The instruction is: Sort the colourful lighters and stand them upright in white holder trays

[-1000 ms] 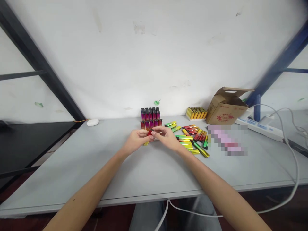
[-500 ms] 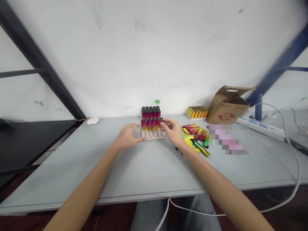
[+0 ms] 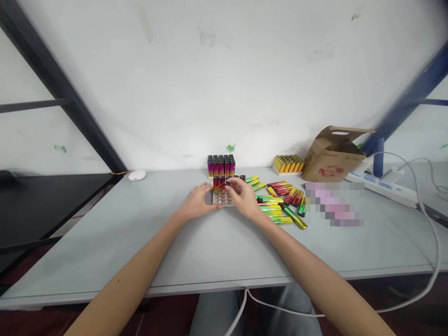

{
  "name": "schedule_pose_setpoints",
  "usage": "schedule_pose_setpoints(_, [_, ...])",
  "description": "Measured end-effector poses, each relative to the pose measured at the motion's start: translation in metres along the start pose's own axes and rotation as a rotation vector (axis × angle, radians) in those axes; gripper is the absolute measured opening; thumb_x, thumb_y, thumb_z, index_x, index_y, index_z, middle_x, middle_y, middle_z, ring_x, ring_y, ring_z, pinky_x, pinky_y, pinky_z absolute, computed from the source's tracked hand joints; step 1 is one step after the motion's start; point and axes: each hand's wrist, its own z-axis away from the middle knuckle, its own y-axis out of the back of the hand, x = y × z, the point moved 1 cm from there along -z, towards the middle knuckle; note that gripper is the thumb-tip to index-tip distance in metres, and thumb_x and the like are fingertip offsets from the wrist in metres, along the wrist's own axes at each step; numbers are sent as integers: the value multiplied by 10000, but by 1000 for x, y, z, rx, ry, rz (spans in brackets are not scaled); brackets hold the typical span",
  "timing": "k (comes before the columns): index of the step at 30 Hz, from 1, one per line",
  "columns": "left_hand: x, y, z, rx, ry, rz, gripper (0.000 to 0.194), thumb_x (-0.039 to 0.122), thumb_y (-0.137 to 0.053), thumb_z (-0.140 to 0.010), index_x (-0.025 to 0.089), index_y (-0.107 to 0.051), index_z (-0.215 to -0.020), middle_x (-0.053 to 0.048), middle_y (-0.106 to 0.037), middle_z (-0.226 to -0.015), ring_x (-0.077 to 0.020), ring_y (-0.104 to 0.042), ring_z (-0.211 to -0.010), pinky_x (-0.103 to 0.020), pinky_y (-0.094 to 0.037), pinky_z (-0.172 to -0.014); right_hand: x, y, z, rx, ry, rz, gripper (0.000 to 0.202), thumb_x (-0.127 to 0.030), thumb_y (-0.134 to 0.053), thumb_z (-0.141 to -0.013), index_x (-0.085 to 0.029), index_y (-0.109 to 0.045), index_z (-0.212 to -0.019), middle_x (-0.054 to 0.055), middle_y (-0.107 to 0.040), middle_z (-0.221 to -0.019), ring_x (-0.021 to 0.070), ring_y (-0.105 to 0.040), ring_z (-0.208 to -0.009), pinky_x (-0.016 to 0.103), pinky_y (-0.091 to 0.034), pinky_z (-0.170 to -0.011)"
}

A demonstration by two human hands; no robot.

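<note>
A pale tray with rows of holes (image 3: 220, 200) lies on the table in front of me, lighters standing in its far row. My left hand (image 3: 199, 203) is at its left side, fingers stretched and apart, the thumb at the near left corner. Between the fingertips of my right hand (image 3: 245, 199), a red and yellow lighter (image 3: 220, 187) with a black top tilts over the tray. My right hand hides the tray's right part. Loose green and yellow lighters (image 3: 275, 207) lie just right of that hand, with red and yellow ones (image 3: 282, 187) behind them.
A full block of purple lighters (image 3: 221, 167) stands against the wall, a tray of yellow ones (image 3: 289, 164) farther right. Beyond are an opened cardboard box (image 3: 329, 161), a power strip (image 3: 385, 186) and a blurred pink item (image 3: 331, 203). A white case (image 3: 136, 175) sits left.
The tray has shifted slightly right and my left hand has moved right with it. My right hand has brought the lighter left, over the tray.
</note>
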Motion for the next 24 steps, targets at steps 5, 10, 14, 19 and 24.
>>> schedule_pose_setpoints(5, [2, -6, 0, 53, -27, -19, 740, 685, -632, -698, 214, -542, -1262, -106, -568, -1287, -331, -475, -1270, -440, -399, -1050, 5, -2, -1, -21, 73, 134, 234, -309, -536, -889, -188, -619, -1071, 80, -702, -1002, 198, -672, -857, 329, -540, -751])
schedule_pose_setpoints(10, [2, -4, 0, 80, -37, 2, 662, 658, -605, -744, 217, -541, -1234, -89, -576, -1255, -299, -508, -1218, -423, -396, -1040, 5, -3, -3, -20, 143, 229, 224, -279, -516, -904, -198, -633, -1076, 71, -690, -1063, 180, -652, -878, 309, -525, -755])
schedule_pose_setpoints(14, [-2, -2, -2, 147, 17, 55, 521, 599, -518, -844, 219, -562, -1198, -75, -588, -1246, -262, -525, -1200, -405, -408, -1023, 4, -5, -5, -20, 150, 265, 224, -263, -511, -906, -214, -644, -1079, 54, -693, -1053, 164, -643, -850, 288, -515, -733])
schedule_pose_setpoints(19, [-2, -1, -4, 241, -1, 89, 328, 464, -541, -880, 216, -606, -1085, -54, -641, -1151, -229, -568, -1130, -398, -422, -1008, 4, -8, -5, -27, 152, 305, 225, -292, -531, -907, -225, -662, -1076, 50, -706, -1053, 176, -646, -880, 306, -506, -781])
schedule_pose_setpoints(24, [0, 1, -5, 368, -21, 94, 227, 413, -616, -840, 223, -598, -962, -38, -645, -1021, -215, -606, -993, -390, -474, -906, 7, -8, -7, -5, 128, 318, 235, -288, -525, -909, -217, -657, -1091, 52, -714, -1053, 178, -663, -864, 309, -510, -785])
